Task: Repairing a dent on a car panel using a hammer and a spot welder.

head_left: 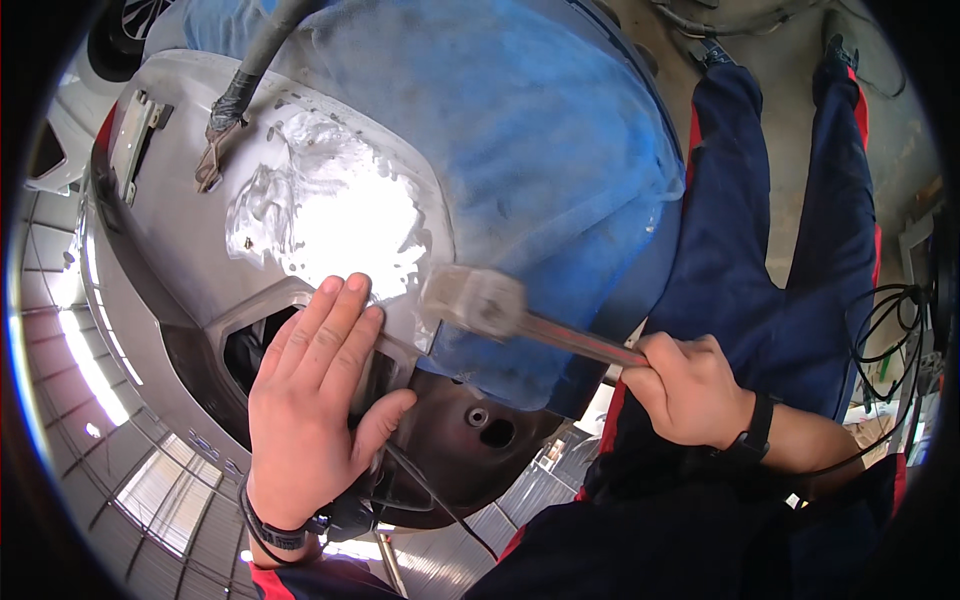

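Concrete workshop floor (790,150) shows at the upper right, past my 2 legs in dark blue trousers with red stripes, and a silver car body panel (180,250) fills the left and middle of the view. I have my left hand (310,400) laid flat and open on the panel, fingers together, just beside the angular opening (250,345) near its lower edge. My right hand (690,385) is closed in a fist around the metal handle of a hammer (480,300), whose blurred head sits just right of my left fingertips, at the lower edge of the bare, ground-down metal patch (320,210). I judge the step as tapping the sheet true: short, light blows work best, with the flat hand reading the surface and its fingertips kept clear of the hammer head, which is very near them. A blue plastic sheet (540,140) covers the panel's right side and hangs close to the swing path, so I would keep the strokes low. A dark hose (265,55) with a metal clamp (210,160) drops onto the panel's upper left, well apart from the hammer. Open room for the handle lies to the right, between the panel's edge and my knee.
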Demonstrator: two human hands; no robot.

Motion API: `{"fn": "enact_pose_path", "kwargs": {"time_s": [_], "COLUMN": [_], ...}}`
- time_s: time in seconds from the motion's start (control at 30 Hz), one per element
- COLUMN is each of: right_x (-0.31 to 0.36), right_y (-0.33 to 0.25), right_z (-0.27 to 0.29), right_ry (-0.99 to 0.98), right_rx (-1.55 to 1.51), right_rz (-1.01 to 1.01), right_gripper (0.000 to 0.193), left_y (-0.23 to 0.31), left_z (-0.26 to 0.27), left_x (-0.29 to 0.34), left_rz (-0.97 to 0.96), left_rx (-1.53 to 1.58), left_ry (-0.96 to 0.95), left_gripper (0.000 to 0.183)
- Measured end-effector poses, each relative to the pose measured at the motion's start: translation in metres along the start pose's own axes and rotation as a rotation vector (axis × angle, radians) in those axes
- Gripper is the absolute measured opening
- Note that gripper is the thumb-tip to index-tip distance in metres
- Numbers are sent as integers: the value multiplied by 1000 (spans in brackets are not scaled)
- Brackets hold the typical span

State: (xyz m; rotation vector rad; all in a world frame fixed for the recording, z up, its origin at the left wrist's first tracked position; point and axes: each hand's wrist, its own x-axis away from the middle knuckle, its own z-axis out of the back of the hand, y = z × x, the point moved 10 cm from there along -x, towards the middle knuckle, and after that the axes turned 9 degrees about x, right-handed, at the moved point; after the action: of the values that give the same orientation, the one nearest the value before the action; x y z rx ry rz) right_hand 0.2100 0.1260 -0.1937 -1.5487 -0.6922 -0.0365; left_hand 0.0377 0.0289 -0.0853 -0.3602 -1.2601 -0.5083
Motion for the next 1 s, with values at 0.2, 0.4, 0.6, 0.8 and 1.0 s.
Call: {"fn": "enact_pose_path", "kwargs": {"time_s": [0.2,0.4,0.6,0.8,1.0], "right_x": [-4,-8,-8,-10,-12], "right_y": [2,1,-3,-1,3], "right_z": [-4,-6,-3,1,2], "right_ry": [-43,7,1,-14,-11], "right_rx": [38,4,34,45,12], "right_rz": [-33,-3,1,-2,-13], "right_gripper": [24,25,25,25,25], "left_y": [-8,-12,-22,-34,-36], "left_z": [8,20,13,23,19], "left_x": [6,10,13,20,16], "left_rz": [78,101,150,235,253], "left_rx": [-96,-39,35,169,238], "left_ry": [113,243,192,312,242], "left_gripper": [57,39,22,8,10]}}
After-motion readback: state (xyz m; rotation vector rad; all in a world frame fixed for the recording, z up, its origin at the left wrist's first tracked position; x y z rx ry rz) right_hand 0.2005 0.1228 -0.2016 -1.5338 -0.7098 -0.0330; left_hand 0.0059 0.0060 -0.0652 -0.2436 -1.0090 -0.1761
